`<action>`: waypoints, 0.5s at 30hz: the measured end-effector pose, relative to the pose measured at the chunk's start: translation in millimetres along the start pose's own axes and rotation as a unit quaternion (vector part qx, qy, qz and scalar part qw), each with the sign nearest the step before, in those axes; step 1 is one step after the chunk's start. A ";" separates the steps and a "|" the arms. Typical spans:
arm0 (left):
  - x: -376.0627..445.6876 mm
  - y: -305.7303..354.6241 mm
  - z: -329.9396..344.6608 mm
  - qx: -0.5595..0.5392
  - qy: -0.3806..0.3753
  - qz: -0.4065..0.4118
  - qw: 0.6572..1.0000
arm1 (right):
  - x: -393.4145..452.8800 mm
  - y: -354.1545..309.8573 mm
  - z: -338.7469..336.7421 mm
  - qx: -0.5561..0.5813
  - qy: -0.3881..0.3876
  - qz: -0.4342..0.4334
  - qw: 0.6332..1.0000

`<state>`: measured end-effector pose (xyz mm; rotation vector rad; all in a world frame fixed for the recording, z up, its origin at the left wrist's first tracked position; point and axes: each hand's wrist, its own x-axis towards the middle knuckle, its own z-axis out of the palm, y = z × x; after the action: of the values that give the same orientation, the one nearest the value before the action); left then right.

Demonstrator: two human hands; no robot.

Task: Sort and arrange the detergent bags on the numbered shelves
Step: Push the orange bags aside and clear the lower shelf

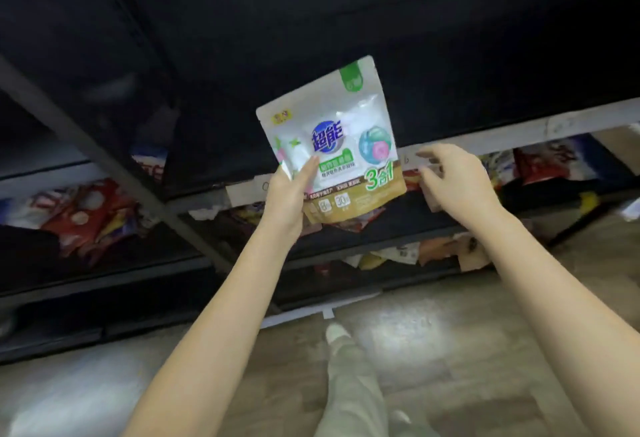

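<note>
— Where are you standing?
— You're in a shop aisle or stockroom: dark metal shelves [194, 201] carry white label strips [512, 131] along their front edges.
— What else tells you that?
— Heaps of bright packaged goods [86, 214] fill the lower tiers, above a plain hard floor [450, 350].

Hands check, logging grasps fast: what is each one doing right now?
Left hand: holds the white detergent bag by its lower left corner.
Right hand: open, fingers spread, holding nothing.
</note>
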<state>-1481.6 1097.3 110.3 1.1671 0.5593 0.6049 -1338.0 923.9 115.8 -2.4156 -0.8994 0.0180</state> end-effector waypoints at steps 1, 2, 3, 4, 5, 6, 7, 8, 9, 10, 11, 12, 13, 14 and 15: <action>-13.5 -11.4 -3.8 0.006 -0.013 -0.018 1.000 | -15.2 8.7 1.9 0.001 -0.001 0.014 1.000; -25.1 -24.0 -8.4 0.017 -0.020 -0.038 0.999 | -28.6 18.1 6.1 0.002 -0.006 0.028 1.000; -33.5 -38.5 -13.9 0.030 -0.025 -0.057 0.998 | -40.1 28.2 12.3 0.003 -0.015 0.042 0.999; -40.3 -53.5 -19.9 0.043 -0.028 -0.075 0.996 | -49.2 38.0 20.4 0.006 -0.029 0.057 0.998; -45.3 -69.4 -25.4 0.056 -0.028 -0.095 0.994 | -56.8 47.6 29.7 0.010 -0.044 0.073 0.996; -49.5 -84.6 -30.4 0.070 -0.026 -0.114 0.991 | -62.9 56.4 40.3 0.012 -0.060 0.087 0.994; -51.1 -98.9 -35.3 0.080 -0.021 -0.133 0.988 | -66.6 64.5 52.0 0.013 -0.073 0.099 0.992; -51.0 -112.5 -40.3 0.087 -0.012 -0.151 0.985 | -68.3 71.9 64.8 0.013 -0.086 0.110 0.990; -48.9 -125.4 -45.2 0.091 -0.002 -0.169 0.981 | -67.6 79.0 78.7 0.013 -0.099 0.118 0.988; -44.4 -137.7 -51.0 0.096 0.010 -0.184 0.978 | -63.9 85.2 93.3 0.012 -0.114 0.122 0.986; -38.4 -149.3 -56.9 0.102 0.024 -0.196 0.975 | -58.2 90.9 108.5 0.012 -0.130 0.125 0.984; -30.9 -161.0 -63.5 0.106 0.040 -0.204 0.972 | -50.5 96.1 124.2 0.011 -0.144 0.125 0.982; -23.2 -171.2 -70.1 0.105 0.057 -0.210 0.970 | -41.6 100.9 140.7 0.010 -0.154 0.124 0.980; -15.6 -181.0 -77.4 0.102 0.076 -0.214 0.968 | -32.6 105.1 157.5 0.010 -0.164 0.125 0.978; -8.2 -189.3 -84.1 0.097 0.093 -0.216 0.967 | -23.1 108.6 174.1 0.009 -0.170 0.124 0.978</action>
<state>-1517.7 1095.9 -93.8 1.1283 1.0211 0.2883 -1325.4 928.9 -90.3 -2.5346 -0.7278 0.5455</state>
